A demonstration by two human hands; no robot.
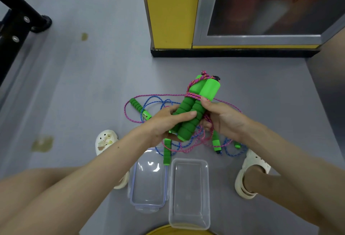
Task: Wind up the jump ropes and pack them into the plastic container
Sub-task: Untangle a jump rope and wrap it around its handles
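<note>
"Two hands on one bundle. What exactly is in them?"

"Both grasp the green handles [192,111], a pair held side by side just above the middle of the frame and tilted so that the smooth ends point to the upper right. The left hand [168,121] wraps round the ribbed foam, with its thumb lying across the front. The right hand [222,119] clasps the same pair from the other side, its thumb tip up against the wound turns."

"Which rope is wound?"

"The pink rope [193,95]. Several turns circle both handles where the foam meets the smooth part, and a knot of it sits at their top ends. More of it hangs past the right fingers down to the grey floor [74,85]."

"And the other one?"

"The blue rope [155,102] lies in loose loops on the floor, tangled with the pink slack under and behind the hands. One loose handle [137,107] lies left of the hands, and a second loose handle [216,143] lies below the right wrist."

"Where is the plastic container [189,193]?"

"At the bottom centre, open side up, with its clear lid [148,184] just beside it on the left. Both sit between the left clog [105,141] and the right clog [250,175]. A yellow pillar [171,10] stands at the top centre."
</note>
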